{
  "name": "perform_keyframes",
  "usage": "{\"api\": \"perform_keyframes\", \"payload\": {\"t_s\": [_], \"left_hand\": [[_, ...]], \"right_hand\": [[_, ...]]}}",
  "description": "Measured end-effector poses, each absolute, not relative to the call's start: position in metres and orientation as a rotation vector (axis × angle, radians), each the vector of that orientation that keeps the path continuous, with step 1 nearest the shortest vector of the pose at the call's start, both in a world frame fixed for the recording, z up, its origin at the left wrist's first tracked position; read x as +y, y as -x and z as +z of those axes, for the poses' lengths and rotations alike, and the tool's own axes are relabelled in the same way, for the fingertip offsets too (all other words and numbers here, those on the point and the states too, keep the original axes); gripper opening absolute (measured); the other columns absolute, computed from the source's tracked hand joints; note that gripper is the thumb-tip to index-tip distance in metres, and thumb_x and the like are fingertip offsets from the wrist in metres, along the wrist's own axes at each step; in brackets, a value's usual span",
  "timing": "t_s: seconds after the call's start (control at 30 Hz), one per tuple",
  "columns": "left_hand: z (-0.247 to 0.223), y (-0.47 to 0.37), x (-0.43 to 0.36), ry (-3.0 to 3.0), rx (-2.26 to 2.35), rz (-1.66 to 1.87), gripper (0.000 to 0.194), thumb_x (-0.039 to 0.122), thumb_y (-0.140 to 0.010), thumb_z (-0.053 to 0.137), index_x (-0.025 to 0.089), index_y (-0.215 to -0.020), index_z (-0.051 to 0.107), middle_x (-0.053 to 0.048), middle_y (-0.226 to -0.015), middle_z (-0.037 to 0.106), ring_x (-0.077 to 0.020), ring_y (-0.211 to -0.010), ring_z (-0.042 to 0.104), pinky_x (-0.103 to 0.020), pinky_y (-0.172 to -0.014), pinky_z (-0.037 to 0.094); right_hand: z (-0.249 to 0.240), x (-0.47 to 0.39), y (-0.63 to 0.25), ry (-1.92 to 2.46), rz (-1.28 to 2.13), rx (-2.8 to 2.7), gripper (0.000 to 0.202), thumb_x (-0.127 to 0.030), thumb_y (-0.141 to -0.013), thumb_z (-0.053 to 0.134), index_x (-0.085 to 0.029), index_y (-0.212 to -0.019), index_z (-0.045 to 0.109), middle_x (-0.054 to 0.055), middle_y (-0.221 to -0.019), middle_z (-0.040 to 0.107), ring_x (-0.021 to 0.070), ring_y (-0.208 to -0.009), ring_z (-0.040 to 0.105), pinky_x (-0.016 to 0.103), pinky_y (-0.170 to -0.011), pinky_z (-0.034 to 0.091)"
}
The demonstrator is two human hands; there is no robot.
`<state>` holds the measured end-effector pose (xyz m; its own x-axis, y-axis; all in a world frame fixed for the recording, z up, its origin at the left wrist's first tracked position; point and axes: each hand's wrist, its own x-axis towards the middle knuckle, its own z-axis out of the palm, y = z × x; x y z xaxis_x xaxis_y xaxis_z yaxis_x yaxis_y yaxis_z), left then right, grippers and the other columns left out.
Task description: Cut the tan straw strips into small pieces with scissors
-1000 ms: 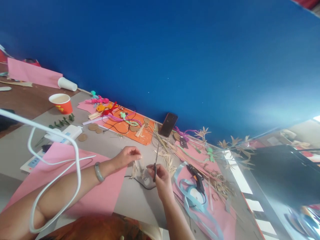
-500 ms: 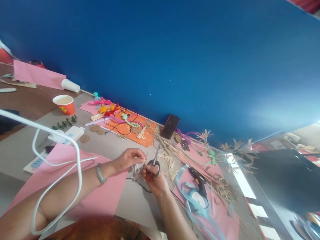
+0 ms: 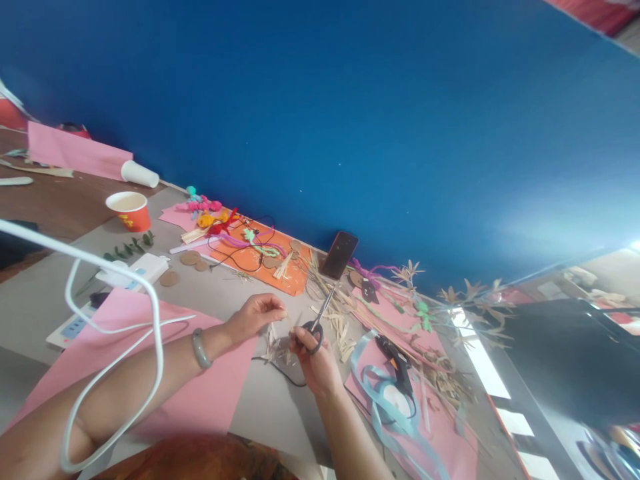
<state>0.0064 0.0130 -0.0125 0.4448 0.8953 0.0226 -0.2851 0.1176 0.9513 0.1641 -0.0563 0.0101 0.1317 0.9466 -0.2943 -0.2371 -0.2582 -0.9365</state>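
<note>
"Head view: what's changed?"

"Our left hand [image 3: 260, 313], fingertips together, contents unclear, sits farther from our right hand [image 3: 315, 363], fingers curled round black-handled metal scissors [image 3: 323, 310] beside pale dry strips [image 3: 343, 338]; we judge no cut under way."

The right hand [image 3: 316, 365] partly hides the scissors [image 3: 327, 302]; anything in the left hand [image 3: 257, 315] is too small to tell. The left edge crops the white cable [image 3: 159, 347]; marks on the black tag [image 3: 369, 292] are illegible.
</note>
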Motion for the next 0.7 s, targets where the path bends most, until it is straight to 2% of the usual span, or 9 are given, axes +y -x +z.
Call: {"api": "perform_keyframes", "payload": {"t_s": [0.13,0.3,0.47,0.7], "left_hand": [[-0.012,-0.008,0.014,-0.992,0.717,1.025,0.021,0.032,-0.073,0.07,0.016,-0.077,0.056,-0.001,-0.071,0.066,-0.013,-0.069,0.06,-0.027,-0.072,0.045],[-0.01,-0.007,0.016,-0.916,0.741,1.055,0.023,0.031,-0.072,0.07,0.016,-0.076,0.053,-0.003,-0.071,0.069,-0.0131,-0.065,0.06,-0.028,-0.07,0.046],[-0.006,-0.007,0.017,-0.938,0.785,1.097,0.022,0.028,-0.068,0.073,0.015,-0.073,0.056,0.001,-0.064,0.063,-0.012,-0.063,0.06,-0.026,-0.068,0.046],[-0.011,-0.006,0.017,-0.977,0.762,1.104,0.021,0.028,-0.07,0.071,0.015,-0.073,0.055,0.0,-0.068,0.066,-0.0125,-0.066,0.06,-0.028,-0.071,0.047]], "right_hand": [[0.016,-0.061,-0.171,1.508,1.037,-1.126,0.032,-0.037,-0.071,0.067,-0.021,-0.063,0.04,-0.006,-0.055,0.043,0.0097,-0.052,0.037,0.024,-0.053,0.032],[0.021,-0.071,-0.186,1.774,0.597,-1.538,0.038,-0.036,-0.062,0.071,-0.024,-0.063,0.034,-0.005,-0.06,0.042,0.0129,-0.059,0.037,0.026,-0.057,0.032],[0.028,-0.078,-0.195,1.908,0.525,-1.735,0.039,-0.043,-0.065,0.068,-0.024,-0.063,0.035,-0.004,-0.061,0.045,0.0144,-0.059,0.041,0.027,-0.058,0.033],[0.025,-0.079,-0.193,1.94,0.455,-1.868,0.041,-0.045,-0.065,0.069,-0.024,-0.06,0.033,-0.004,-0.056,0.044,0.0143,-0.056,0.041,0.028,-0.059,0.033]]}}
